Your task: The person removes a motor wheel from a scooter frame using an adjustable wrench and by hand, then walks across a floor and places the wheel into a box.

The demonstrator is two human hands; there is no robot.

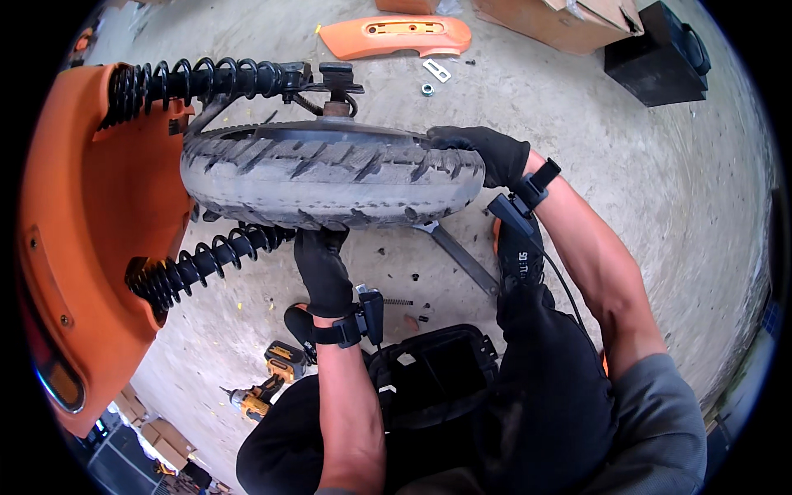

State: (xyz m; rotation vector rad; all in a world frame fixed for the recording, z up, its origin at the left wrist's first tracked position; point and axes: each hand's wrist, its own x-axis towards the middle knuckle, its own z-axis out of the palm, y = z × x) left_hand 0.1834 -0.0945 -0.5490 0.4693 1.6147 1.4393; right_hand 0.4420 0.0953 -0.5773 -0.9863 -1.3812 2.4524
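Note:
A worn black wheel (pixel 330 177) with a dusty, treaded tyre lies across the view, beside an orange scooter body (pixel 91 190). My gloved right hand (pixel 491 155) is closed round the tyre at its right end. Against the tyre's near edge is my gloved left hand (pixel 322 272), its fingertips hidden by the wheel. Two black coil-spring shock absorbers stretch from the body: the far one (pixel 202 80) towards the axle (pixel 336 111), the near one (pixel 219 257) to beside my left hand. Under the wheel's near edge, a grey wrench (pixel 466 262) rests on the floor.
Beyond the wheel lie an orange cover (pixel 396 37), a slotted metal plate (pixel 437 71) and a nut (pixel 427 90). A cardboard box (pixel 561 23) and black case (pixel 656 58) stand far right. Near my legs are a yellow-black cordless drill (pixel 264 388) and a small spring (pixel 398 302).

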